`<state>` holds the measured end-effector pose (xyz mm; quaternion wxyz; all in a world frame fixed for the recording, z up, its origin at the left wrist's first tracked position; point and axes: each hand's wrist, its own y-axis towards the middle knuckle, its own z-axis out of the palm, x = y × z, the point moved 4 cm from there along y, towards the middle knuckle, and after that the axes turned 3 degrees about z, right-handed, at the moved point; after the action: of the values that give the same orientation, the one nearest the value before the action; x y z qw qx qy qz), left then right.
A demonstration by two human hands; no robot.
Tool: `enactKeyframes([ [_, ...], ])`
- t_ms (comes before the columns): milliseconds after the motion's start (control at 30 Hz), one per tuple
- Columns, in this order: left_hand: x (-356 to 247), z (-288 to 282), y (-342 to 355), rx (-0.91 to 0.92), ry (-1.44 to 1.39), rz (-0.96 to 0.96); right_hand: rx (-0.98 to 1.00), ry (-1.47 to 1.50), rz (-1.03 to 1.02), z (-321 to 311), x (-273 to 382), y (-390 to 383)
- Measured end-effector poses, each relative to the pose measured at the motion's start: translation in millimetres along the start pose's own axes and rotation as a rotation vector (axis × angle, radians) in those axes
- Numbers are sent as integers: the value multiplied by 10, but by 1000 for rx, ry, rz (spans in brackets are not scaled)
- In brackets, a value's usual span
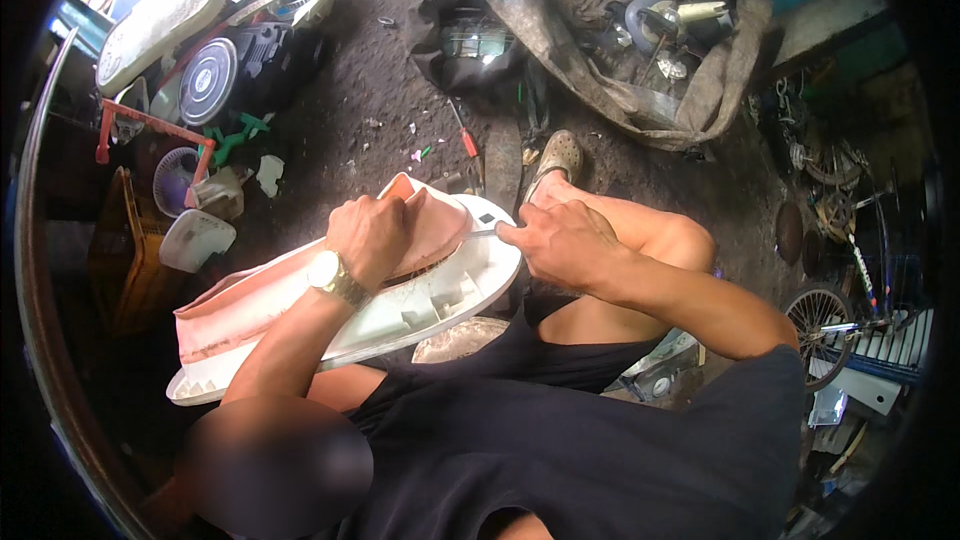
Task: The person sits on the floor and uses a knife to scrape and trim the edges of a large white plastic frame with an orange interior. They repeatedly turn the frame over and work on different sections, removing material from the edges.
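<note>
Left hand grip: fingers closed around the raised pink upper edge of a long white-and-pink plastic housing, with a wristwatch on the wrist. Right hand grip: fingers closed on a thin metal tool; its tip meets the housing just beside the left hand. Tool type cannot be determined, as most of it is hidden in the fist.

Housing position: resting across the person's lap, running from lower left up to centre, white rim outward, pink inner section facing up.

Surroundings: dark floor littered with small debris. A red-handled screwdriver lies on the floor beyond the housing. A worn sack of metal parts sits further back. Plastic fan parts are piled at upper left. A bicycle wheel stands at right. The person's shoe rests near the screwdriver.
</note>
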<state>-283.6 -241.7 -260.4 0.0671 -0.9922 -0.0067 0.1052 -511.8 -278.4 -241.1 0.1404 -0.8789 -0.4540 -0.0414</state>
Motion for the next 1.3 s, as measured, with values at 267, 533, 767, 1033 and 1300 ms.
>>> enactKeyframes([
  [267, -51, 194, -175, -32, -53, 75, 99, 12, -51, 386, 115, 20],
  [533, 187, 697, -400, 105, -2, 4, 58, 38, -118, 1294, 323, 560],
  [767, 373, 209, -271, -39, -17, 17, 70, 296, 102, 867, 145, 549],
  [1033, 144, 437, -303, 159, -42, 89, 170, 240, 4, 1008, 221, 297],
  [1300, 92, 614, -414, 127, 1, 131, 36, 118, 3, 1444, 367, 682],
])
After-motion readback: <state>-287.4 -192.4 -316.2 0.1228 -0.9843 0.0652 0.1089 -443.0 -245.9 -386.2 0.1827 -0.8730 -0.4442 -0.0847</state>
